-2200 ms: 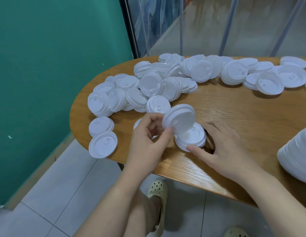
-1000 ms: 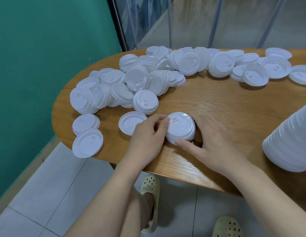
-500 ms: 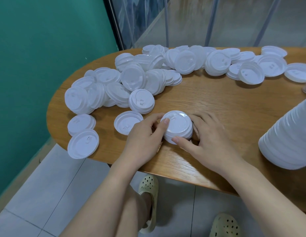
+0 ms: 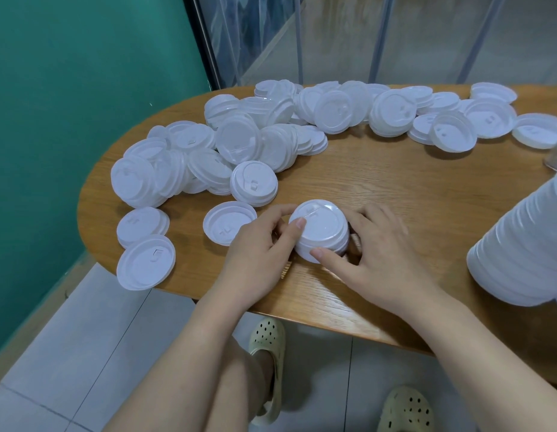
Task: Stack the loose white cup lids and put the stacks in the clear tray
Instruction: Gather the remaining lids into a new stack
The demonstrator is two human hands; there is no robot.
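A café-style back room: wooden table heaped with cup lids.

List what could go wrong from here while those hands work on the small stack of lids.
1. The lid at the table edge overhangs the rim; a nudge might drop it to the floor.
2. The small stack, gripped by the left hand and right hand, could splay if squeezed unevenly.
3. The tall stack lies tilted beside the right forearm; an elbow might knock it.
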